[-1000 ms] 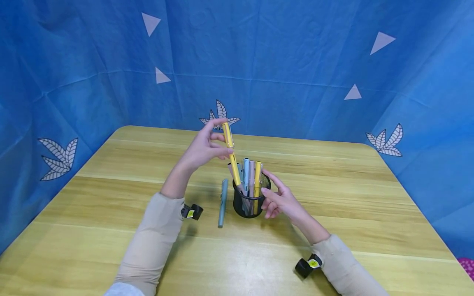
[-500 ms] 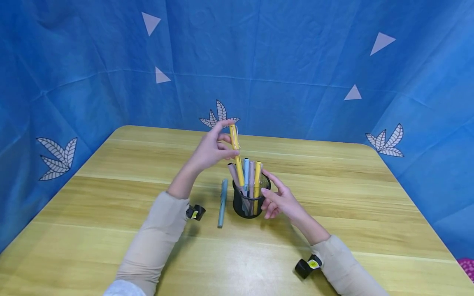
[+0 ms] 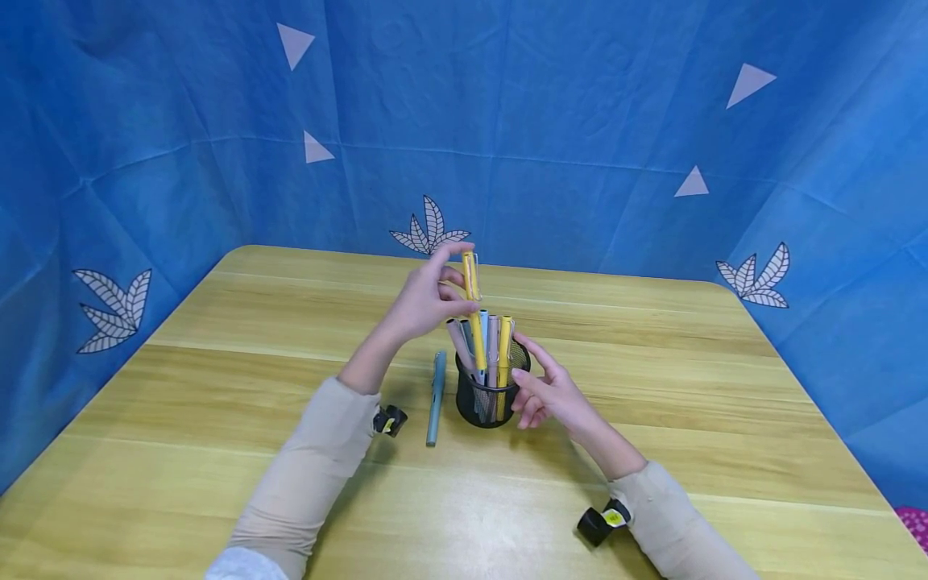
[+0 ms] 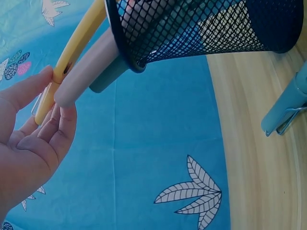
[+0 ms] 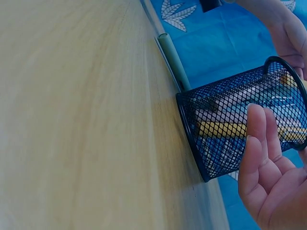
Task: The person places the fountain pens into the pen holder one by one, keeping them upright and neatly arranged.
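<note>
Where the yellow pen [image 3: 473, 310] stands near the centre of the head view, its lower end is inside the black mesh pen holder [image 3: 487, 396] and its upper half rises above the rim, tilted slightly to the left. The left hand [image 3: 428, 300] pinches the pen's capped top between thumb and fingertips, the fingers curled round it; the left wrist view shows the same pinch at its upper left [image 4: 53, 88]. In the holder, other pens [image 3: 495, 342] stand upright beside it: pink, pale blue and a second yellow one. The right hand [image 3: 545, 389] lies against the holder's right side, fingers straight and relaxed, holding nothing; in the right wrist view its fingers [image 5: 261, 139] rest on the mesh wall. Just left of the holder, a grey-blue pen [image 3: 436, 397] lies flat on the wooden table [image 3: 217, 338]. Blue cloth [image 3: 580, 121] with white leaf and triangle prints fills the upper frame.
</note>
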Tool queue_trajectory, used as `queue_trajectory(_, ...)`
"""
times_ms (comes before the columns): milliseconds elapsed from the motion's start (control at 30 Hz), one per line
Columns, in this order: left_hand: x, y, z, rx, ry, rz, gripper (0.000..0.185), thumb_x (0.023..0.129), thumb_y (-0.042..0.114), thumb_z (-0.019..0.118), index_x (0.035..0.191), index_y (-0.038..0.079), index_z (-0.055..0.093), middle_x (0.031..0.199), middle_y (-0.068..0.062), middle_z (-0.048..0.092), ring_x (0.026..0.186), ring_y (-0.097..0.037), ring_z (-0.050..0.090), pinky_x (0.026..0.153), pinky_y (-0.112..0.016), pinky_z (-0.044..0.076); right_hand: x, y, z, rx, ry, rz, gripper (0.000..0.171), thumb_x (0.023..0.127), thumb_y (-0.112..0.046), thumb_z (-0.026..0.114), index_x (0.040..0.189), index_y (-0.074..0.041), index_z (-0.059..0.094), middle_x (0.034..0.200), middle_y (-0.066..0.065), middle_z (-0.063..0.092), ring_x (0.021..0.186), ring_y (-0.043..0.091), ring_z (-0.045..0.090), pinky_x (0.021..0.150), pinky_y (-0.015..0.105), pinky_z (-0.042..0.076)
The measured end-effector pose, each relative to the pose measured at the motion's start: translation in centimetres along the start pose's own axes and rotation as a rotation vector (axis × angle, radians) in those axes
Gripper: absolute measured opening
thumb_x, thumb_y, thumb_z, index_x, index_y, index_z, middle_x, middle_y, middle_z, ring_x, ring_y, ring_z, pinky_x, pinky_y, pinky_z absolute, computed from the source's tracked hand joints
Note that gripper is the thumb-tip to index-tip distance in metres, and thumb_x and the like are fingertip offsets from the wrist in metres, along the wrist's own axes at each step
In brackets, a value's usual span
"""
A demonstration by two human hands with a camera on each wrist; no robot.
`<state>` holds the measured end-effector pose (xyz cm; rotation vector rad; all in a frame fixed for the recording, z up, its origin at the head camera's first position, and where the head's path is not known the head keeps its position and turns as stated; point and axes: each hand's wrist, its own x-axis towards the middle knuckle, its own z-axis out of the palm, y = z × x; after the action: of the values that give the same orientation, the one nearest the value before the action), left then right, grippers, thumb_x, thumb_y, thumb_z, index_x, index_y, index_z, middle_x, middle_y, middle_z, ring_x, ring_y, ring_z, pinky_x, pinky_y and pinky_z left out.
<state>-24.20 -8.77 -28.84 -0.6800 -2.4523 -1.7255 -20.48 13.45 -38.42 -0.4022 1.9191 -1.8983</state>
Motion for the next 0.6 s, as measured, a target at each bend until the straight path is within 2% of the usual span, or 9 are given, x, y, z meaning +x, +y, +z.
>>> queue_trajectory(333, 0.1, -0.2, 1.1, 0.058, -0.015, -0.003, 0.072, 0.074, -0.004, 0.069, 0.134, 0.015, 0.034, 0.091, -0.012, 0.057, 0.067, -0.02, 0.06, 0.06, -0.029, 0.051, 0.0, 0.1, -0.1, 0.0, -0.006, -0.002, 0.059, 0.094, -0.022, 0.048, 0.143, -0.028, 0.017, 0.064, 0.016, 0.058, 0.046, 0.019, 0.057, 0.043, 0.028, 0.047)
queue_trajectory(600, 0.3, -0.5, 1.9, 0.162, -0.024, 0.039, 0.071, 0.073, -0.001, 0.071, 0.133, 0.012, 0.036, 0.086, -0.008, 0.06, 0.071, -0.017, 0.058, 0.065, -0.025, 0.049, 0.0, 0.1, -0.1, 0.003, -0.005, 0.002, 0.059, 0.093, -0.023, 0.048, 0.143, -0.029, 0.017, 0.064, 0.017, 0.058, 0.045, 0.019, 0.057, 0.044, 0.029, 0.047)
